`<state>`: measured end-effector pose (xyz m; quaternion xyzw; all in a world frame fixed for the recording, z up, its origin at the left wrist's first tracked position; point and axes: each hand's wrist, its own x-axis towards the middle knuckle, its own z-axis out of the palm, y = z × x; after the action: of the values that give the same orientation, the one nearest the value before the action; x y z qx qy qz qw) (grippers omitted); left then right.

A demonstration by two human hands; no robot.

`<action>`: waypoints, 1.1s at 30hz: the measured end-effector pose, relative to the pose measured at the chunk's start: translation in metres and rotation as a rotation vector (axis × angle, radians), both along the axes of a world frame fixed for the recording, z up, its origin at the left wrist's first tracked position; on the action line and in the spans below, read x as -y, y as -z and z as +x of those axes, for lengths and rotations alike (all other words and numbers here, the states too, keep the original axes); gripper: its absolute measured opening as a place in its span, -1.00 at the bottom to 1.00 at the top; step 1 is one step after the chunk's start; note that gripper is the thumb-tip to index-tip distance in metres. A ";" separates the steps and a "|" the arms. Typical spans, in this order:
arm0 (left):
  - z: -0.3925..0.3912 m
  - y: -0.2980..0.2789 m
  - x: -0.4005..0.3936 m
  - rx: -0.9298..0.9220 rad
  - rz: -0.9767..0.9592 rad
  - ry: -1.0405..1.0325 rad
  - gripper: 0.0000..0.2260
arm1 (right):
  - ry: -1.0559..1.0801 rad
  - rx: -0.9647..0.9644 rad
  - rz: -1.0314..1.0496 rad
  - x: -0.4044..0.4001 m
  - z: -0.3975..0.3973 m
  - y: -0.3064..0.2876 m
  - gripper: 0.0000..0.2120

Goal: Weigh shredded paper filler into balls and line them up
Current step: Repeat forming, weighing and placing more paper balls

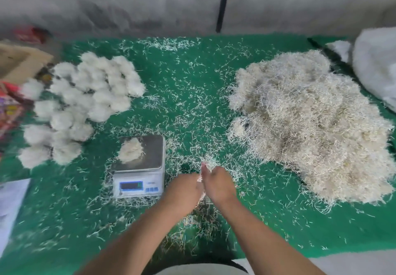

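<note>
since both sets of fingers [204, 167] are curled together round a small tuft of shredded paper [211, 160], we reckon the scale [139, 165], with a small wad [130, 150] on its pan, sits just left of the left hand [184, 189], nearer than the right hand [218, 185]. the big heap [304, 124] lies right, finished balls [81, 103] far left on the worktop [192, 81]. the scale's display is too blurry to read.

I count one scale [140, 168] with one small clump of filler [131, 150] on its pan, one big heap of shredded paper [310, 124], and roughly twenty finished balls [85, 94], too blurred and crowded together for an exact count.
</note>
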<state>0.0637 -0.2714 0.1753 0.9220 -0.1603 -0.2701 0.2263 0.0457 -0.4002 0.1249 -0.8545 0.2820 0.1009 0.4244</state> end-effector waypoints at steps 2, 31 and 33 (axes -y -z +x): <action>0.012 -0.007 -0.009 -0.005 0.012 -0.021 -0.74 | -0.051 0.033 -0.105 -0.010 0.012 -0.006 -0.44; 0.027 0.026 -0.181 -0.182 -0.251 -0.511 -0.78 | 0.652 -0.257 0.367 0.114 0.009 0.027 -0.55; 0.040 0.020 -0.190 -0.181 -0.271 -0.580 -0.87 | 0.686 -0.339 0.426 0.104 -0.016 0.040 -0.53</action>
<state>0.1038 -0.0810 0.1554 0.8630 0.0950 -0.2514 0.4279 0.0301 -0.5044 0.0844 -0.5759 0.5882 0.1490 0.5479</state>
